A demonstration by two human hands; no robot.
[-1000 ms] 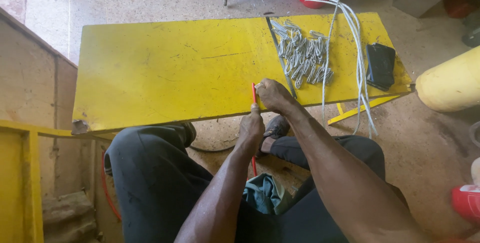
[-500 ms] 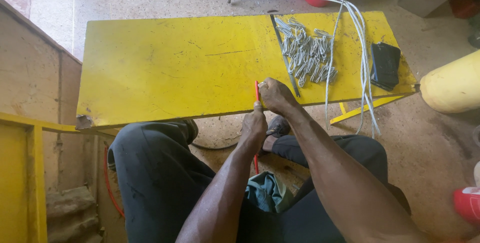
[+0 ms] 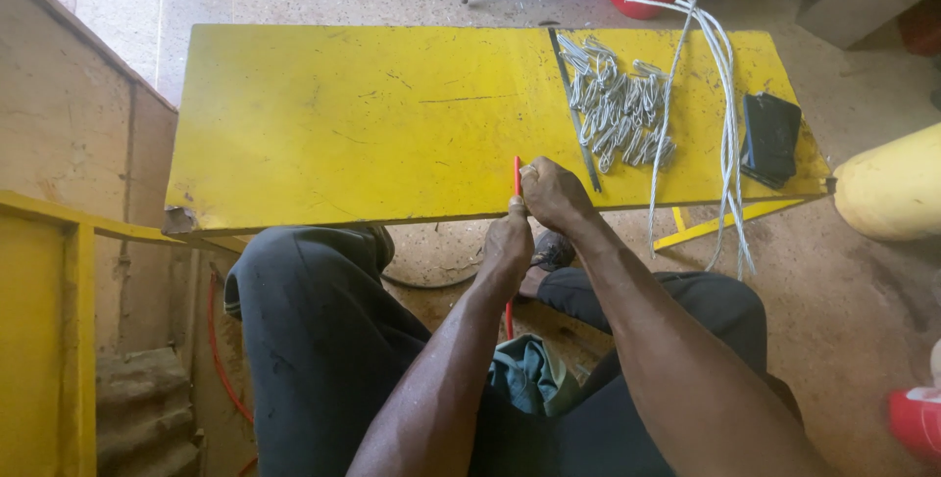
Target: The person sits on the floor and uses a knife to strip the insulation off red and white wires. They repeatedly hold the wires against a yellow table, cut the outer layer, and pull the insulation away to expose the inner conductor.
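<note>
Head view: both hands [image 3: 534, 212] stay pinching the red wire [image 3: 517, 178] at the yellow board [image 3: 343, 124] edge, unchanged.

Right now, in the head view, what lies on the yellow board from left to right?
Red wire held by both hands → thin dark metal strip → pile of short grey wire pieces → long grey cables → black wallet-like object.

dark rectangular phone [image 3: 769, 137] lying flat near the right end of the yellow board [image 3: 343, 124], black screen unlit, just beside the long grey cables [image 3: 727, 124]
</note>
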